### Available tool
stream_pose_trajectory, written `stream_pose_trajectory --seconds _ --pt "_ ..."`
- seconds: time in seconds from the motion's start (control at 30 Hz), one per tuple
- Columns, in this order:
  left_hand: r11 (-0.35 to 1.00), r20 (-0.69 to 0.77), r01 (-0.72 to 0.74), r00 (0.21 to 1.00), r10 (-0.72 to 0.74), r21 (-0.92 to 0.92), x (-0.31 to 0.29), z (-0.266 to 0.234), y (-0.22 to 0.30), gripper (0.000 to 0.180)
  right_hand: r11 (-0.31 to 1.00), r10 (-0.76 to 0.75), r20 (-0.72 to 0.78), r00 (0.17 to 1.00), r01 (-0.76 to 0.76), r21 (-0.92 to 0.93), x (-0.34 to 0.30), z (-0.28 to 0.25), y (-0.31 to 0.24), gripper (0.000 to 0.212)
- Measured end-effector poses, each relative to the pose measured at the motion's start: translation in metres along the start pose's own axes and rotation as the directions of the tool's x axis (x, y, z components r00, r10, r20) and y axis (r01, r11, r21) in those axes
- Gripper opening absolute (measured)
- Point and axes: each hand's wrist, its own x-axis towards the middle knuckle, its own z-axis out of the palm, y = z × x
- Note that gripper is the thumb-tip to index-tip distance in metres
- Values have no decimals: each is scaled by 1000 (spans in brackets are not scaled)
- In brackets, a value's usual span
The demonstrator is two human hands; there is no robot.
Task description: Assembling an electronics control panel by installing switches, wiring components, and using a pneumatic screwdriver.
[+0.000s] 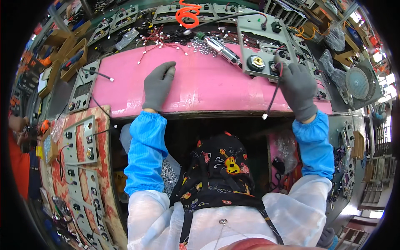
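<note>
My right hand (298, 85), in a grey glove, is closed on the near edge of a grey metal panel (250, 38) at the right of the pink work surface. The panel carries a round black socket with a brass-coloured nut (257, 63), black switch-like parts and wires. A dark wire with a white connector (265, 116) hangs down beside my right fingers, which are partly hidden. Over the left half of the pink surface is my left hand (158, 85), also gloved, its fingers curled in toward the thumb and nothing visible in them.
A pneumatic screwdriver (223, 51) lies left of the panel, under an orange coiled hose (188, 15). Loose metal rings (204, 46) and red-white wires (160, 41) lie behind the pink mat (200, 83). More panels (80, 141) rest at left. A fan (361, 83) stands right.
</note>
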Motion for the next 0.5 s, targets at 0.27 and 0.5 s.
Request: stream_pose_trajectory --seconds 0.27,0.5 --pt "1000 68 13 998 -12 -27 -7 -3 3 28 986 41 10 999 -42 161 9 16 -43 23" --pt "755 397 453 875 -277 -474 -1 -13 22 66 926 -9 -20 1000 16 376 1 11 -126 28"
